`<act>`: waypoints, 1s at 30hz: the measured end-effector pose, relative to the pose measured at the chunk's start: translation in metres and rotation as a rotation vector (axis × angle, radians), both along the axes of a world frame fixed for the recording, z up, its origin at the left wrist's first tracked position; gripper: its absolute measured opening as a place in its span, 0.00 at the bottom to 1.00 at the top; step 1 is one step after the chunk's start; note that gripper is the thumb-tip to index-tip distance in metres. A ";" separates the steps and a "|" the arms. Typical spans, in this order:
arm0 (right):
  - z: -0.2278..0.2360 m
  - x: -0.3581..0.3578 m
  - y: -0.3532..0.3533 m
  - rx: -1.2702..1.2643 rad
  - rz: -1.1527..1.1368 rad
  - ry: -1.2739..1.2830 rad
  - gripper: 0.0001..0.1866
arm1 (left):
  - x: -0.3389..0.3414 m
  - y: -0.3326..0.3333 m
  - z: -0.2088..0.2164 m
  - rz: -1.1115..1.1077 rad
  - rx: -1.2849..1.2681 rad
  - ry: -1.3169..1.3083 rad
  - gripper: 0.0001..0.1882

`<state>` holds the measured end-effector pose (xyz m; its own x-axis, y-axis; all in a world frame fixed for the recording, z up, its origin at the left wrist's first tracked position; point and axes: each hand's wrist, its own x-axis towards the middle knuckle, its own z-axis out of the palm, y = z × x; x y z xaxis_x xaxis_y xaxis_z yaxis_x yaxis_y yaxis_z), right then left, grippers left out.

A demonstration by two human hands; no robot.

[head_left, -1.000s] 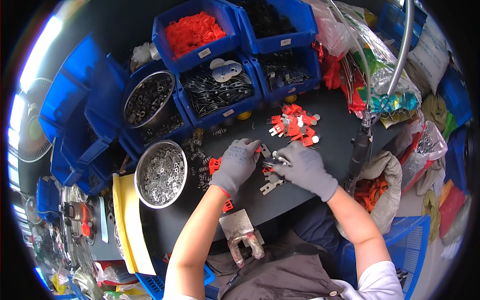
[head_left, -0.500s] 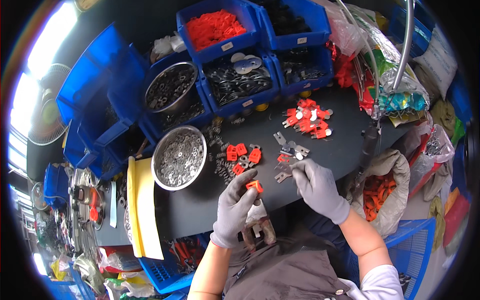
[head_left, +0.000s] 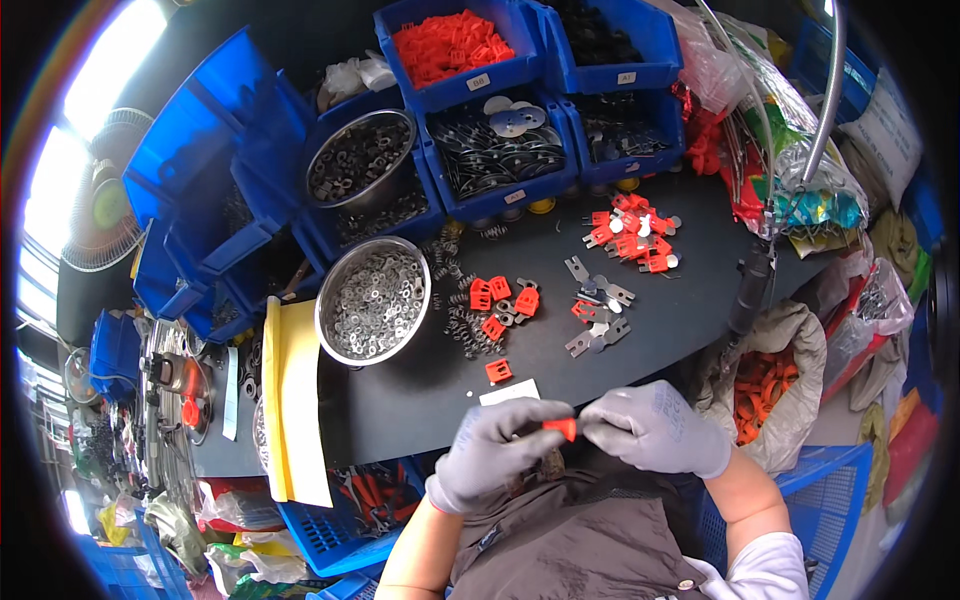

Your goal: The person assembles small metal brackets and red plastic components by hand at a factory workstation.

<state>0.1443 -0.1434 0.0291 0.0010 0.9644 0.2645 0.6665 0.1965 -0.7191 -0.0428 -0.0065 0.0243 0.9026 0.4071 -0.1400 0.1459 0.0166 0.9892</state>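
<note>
Both hands wear grey gloves and meet just off the table's near edge. My left hand [head_left: 495,452] is closed around a small red plastic part [head_left: 562,429], which sticks out toward the right. Pressed against that part's right end, the fingers of my right hand [head_left: 655,428] are pinched together; whatever lies in them is hidden. Just beyond my left hand are a loose red part [head_left: 498,372] and a flat white piece [head_left: 509,392]. Forked metal plates [head_left: 598,305] with round discs lie in a small group beyond my right hand.
Red parts with metal pieces form a pile [head_left: 632,235] farther back. Springs [head_left: 470,325] lie beside a steel bowl of washers [head_left: 372,300]. Blue bins [head_left: 500,195] line the back. A sack of orange-red parts [head_left: 765,395] stands at right; a metal arm [head_left: 830,100] rises nearby.
My right hand has come from beside the forked metal plates to the red part in my left hand. My left hand has moved nearer and rightward. The view has shifted slightly.
</note>
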 end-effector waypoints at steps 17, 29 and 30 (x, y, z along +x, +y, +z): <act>-0.087 0.151 0.081 0.093 -0.911 -0.069 0.13 | 0.106 0.075 -0.057 0.318 1.283 0.443 0.13; -0.066 0.106 0.079 -0.344 -0.480 -0.314 0.09 | 0.098 0.071 -0.061 0.284 1.097 0.344 0.13; -0.065 0.105 0.076 -0.263 -0.514 -0.291 0.08 | 0.096 0.070 -0.064 0.279 1.097 0.300 0.12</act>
<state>0.2496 -0.0678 -0.0364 0.4435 0.8928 0.0782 0.8038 -0.3577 -0.4753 0.0533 0.0636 -0.0394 0.7533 0.6209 0.2168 0.5022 -0.7559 0.4199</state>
